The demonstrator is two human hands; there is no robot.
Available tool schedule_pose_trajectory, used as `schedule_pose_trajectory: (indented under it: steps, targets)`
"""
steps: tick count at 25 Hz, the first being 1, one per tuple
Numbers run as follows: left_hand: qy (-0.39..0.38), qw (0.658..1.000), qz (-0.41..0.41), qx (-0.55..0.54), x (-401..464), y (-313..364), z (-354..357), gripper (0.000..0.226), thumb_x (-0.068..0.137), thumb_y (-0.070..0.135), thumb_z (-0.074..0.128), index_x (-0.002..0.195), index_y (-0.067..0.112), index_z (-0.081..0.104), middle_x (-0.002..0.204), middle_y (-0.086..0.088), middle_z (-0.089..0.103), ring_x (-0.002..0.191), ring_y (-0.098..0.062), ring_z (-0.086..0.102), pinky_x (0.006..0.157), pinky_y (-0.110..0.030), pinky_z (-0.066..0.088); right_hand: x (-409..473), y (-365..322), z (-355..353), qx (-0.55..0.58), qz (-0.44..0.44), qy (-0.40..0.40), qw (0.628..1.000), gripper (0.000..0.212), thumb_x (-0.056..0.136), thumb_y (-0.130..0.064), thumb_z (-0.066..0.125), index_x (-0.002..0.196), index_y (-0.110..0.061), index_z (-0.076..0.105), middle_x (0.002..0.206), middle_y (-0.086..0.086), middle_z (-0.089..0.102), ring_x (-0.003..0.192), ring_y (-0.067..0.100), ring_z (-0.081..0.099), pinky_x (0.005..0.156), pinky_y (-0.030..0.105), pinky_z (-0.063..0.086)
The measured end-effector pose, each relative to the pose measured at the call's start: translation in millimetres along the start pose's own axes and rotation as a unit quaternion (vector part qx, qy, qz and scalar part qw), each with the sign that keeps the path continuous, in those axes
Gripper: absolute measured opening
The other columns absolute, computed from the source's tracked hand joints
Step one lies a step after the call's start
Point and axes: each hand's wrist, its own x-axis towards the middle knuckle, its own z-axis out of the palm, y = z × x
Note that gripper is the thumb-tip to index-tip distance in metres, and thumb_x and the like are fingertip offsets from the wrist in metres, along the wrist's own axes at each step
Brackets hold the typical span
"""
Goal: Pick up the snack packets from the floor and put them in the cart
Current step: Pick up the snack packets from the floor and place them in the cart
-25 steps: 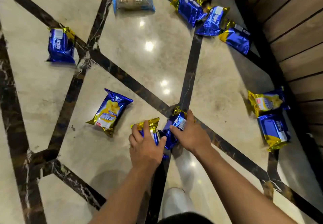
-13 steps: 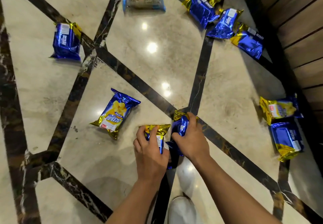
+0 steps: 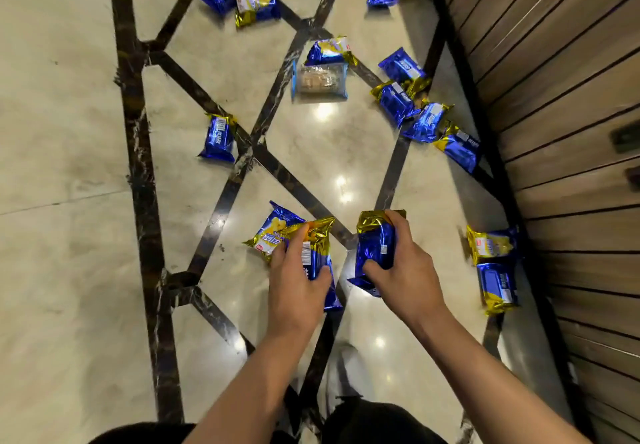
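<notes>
Pickup is the step in hand: each hand has one packet off the marble floor (image 3: pixel 69 114), and neither has gone anywhere near a cart, which does not show in this view. The left hand (image 3: pixel 296 291) wraps a blue and gold packet (image 3: pixel 317 256), barcode side up, with the thumb pressed on its right edge and the fingers curled round its left, so the grip is closed tight to the packet's width. The right hand (image 3: pixel 403 270) grips a second blue packet (image 3: pixel 375 246) that stands on end, gold crimp up, fingers curled over the top and far side, thumb pressing the near face. Both packets appear raised above the floor, held in front of the person's body. Just beyond the left hand's packet, and partly hidden by it, a yellow-fronted packet (image 3: pixel 272 232) lies flat on the tile. Many more are scattered further off: a pair by the wooden wall (image 3: pixel 554 97) on the right, a cluster along the dark border, a clear-wrapped pack (image 3: pixel 320 81) and a lone blue packet (image 3: pixel 218 137) on the left. The next move, judging from this, calls for finding the cart and carrying both packets to it, or else gathering the nearby yellow-fronted one first, which would need a hand to take two at once.
</notes>
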Motion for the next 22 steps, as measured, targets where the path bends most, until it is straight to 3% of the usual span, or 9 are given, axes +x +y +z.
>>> schedule_pose_trajectory:
  steps: [2,7,9,12,15,19,22]
  targets:
    - [0.001,1.0,0.0,-0.009,-35.2,51.0,-40.2,0.071,0.086,0.012,0.071,0.145,0.035,0.04,0.129,0.006,0.047,0.116,-0.005,0.047,0.092,-0.01,0.032,-35.4,-42.3,-45.2,-0.002,-0.017,-0.009,1.0,0.079,0.075,-0.032,0.065,0.143,-0.042,0.025,0.097,0.002,0.065,0.085,0.025,0.063,0.069,0.037,0.052]
    - [0.026,1.0,0.002,-0.013,-131.8,198.7,-170.9,0.068,0.085,0.017,0.066,0.141,0.043,0.04,0.128,0.01,0.053,0.113,-0.007,0.054,0.099,-0.028,0.045,-137.5,-180.1,-181.5,0.061,-0.054,-0.049,0.995,0.072,0.075,-0.028,0.062,0.137,-0.042,0.029,0.104,-0.001,0.066,0.088,0.023,0.063,0.074,0.035,0.05]
    - [0.044,0.999,0.026,-0.02,-158.9,245.8,-223.3,0.067,0.081,0.021,0.066,0.136,0.048,0.039,0.123,0.011,0.059,0.109,-0.011,0.06,0.095,-0.039,0.052,-169.5,-233.5,-225.8,0.096,-0.095,-0.063,0.989,0.067,0.073,-0.026,0.062,0.131,-0.043,0.033,0.101,-0.005,0.065,0.087,0.017,0.062,0.073,0.031,0.048]
    - [0.077,0.996,0.034,0.002,-199.5,297.5,-286.4,0.066,0.079,0.021,0.065,0.134,0.047,0.042,0.118,0.013,0.059,0.102,-0.007,0.061,0.089,-0.036,0.053,-212.2,-298.1,-269.0,0.133,-0.147,-0.063,0.978,0.062,0.072,-0.022,0.062,0.125,-0.042,0.039,0.105,-0.008,0.06,0.096,0.008,0.055,0.076,0.028,0.044]
    - [0.127,0.991,0.037,0.006,-240.4,336.2,-335.4,0.065,0.081,0.022,0.064,0.136,0.048,0.04,0.121,0.017,0.055,0.102,0.0,0.055,0.087,-0.024,0.047,-250.0,-350.7,-294.9,0.127,-0.188,-0.073,0.971,0.059,0.07,-0.03,0.057,0.124,-0.044,0.039,0.108,-0.009,0.056,0.099,0.008,0.054,0.078,0.034,0.048]
    - [0.162,0.987,0.003,0.003,-269.0,352.1,-380.6,0.066,0.08,0.03,0.06,0.139,0.046,0.037,0.13,0.013,0.052,0.113,-0.009,0.055,0.096,-0.039,0.05,-273.4,-396.4,-304.5,0.08,-0.232,-0.09,0.965,0.062,0.069,-0.041,0.053,0.128,-0.045,0.036,0.113,-0.009,0.058,0.101,0.016,0.058,0.083,0.041,0.051]
    - [0.194,0.981,-0.013,0.006,-283.0,346.4,-414.2,0.065,0.082,0.032,0.06,0.142,0.041,0.036,0.13,0.01,0.052,0.114,-0.015,0.057,0.095,-0.041,0.05,-281.6,-422.4,-299.0,0.032,-0.247,-0.1,0.963,0.065,0.069,-0.045,0.051,0.132,-0.04,0.035,0.117,-0.005,0.058,0.104,0.02,0.059,0.08,0.038,0.05]
